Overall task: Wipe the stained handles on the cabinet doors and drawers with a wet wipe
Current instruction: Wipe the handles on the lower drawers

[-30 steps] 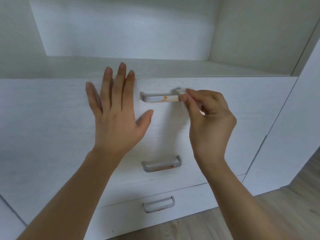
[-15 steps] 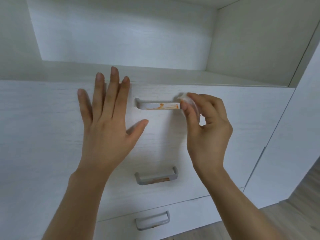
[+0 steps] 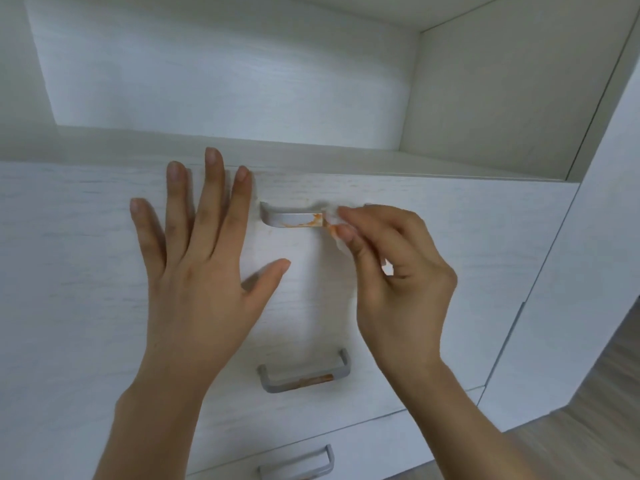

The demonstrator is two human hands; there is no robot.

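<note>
A grey metal handle (image 3: 291, 218) on the top white drawer front (image 3: 450, 237) carries orange smears near its right end. My right hand (image 3: 391, 282) pinches a small white wet wipe (image 3: 332, 220) against that right end; the wipe shows orange marks. My left hand (image 3: 201, 265) lies flat with straight, spread fingers on the drawer front, just left of the handle. Lower down, a second handle (image 3: 301, 375) has an orange-brown stain on its right half. A third handle (image 3: 298, 465) shows at the bottom edge.
Above the drawers is an open white shelf recess (image 3: 225, 81) with a side wall (image 3: 502, 91) on the right. A tall white cabinet panel (image 3: 588, 271) stands to the right. Wooden floor (image 3: 595, 427) shows at the lower right.
The view has tilted upward, so the handles sit lower in frame. My right hand has kept the wipe at the top handle's right end and shifted slightly. My left hand stays flat on the drawer.
</note>
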